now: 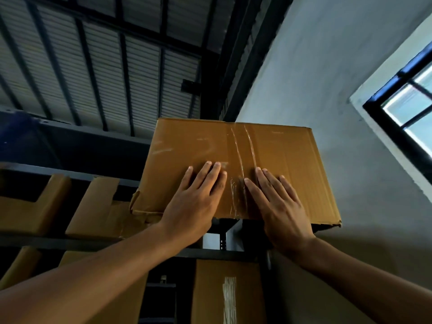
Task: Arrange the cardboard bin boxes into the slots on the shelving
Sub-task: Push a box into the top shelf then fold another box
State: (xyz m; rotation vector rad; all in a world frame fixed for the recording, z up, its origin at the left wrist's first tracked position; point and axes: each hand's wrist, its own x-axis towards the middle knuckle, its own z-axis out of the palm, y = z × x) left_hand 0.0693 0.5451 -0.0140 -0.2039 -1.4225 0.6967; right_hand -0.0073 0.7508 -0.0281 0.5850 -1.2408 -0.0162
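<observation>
Cardboard box (198, 146) atop the shelving (98, 141); left hand (194, 202) and right hand (280, 206) lie flat on its taped face, fingers (205, 173) straight, gripping nothing, evidently to push it inward.

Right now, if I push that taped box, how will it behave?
The taped box likely stays stiff: flat panels, sealed seam. Its crumpled lower-left corner may snag on the shelving. Glossy tape could feel slippery under the right hand.

The taped box (191, 146) conceals the top-right corner of the shelving (93, 139). The leftmost bin box (30, 216) is cut off by the frame edge.
</observation>
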